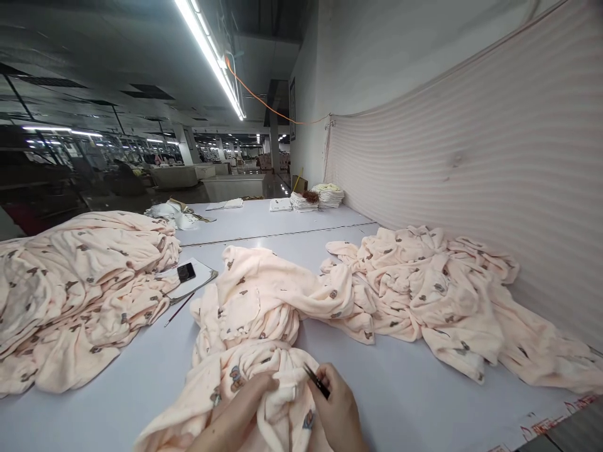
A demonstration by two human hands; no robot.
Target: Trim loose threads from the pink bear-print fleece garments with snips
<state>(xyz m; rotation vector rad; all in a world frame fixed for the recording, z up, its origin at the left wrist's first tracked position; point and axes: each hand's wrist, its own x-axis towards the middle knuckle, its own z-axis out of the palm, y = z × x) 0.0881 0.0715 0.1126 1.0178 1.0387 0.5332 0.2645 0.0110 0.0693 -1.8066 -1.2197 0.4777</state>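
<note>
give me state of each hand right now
Left hand: closed on the pink cloth, fingers partly hidden.
Right hand: closed, holding a small black tool.

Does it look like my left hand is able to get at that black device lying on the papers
Probably yes: nothing covers the black device, though the left hand is on the pink garment and would likely have to leave it and pass its folds.

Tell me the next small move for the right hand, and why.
Probably bring the tips of the dark tool in the right hand in to the gathered pink cloth: the left hand seems to pinch it, and the tips point toward it. Whether they already touch is hard to tell.
</note>
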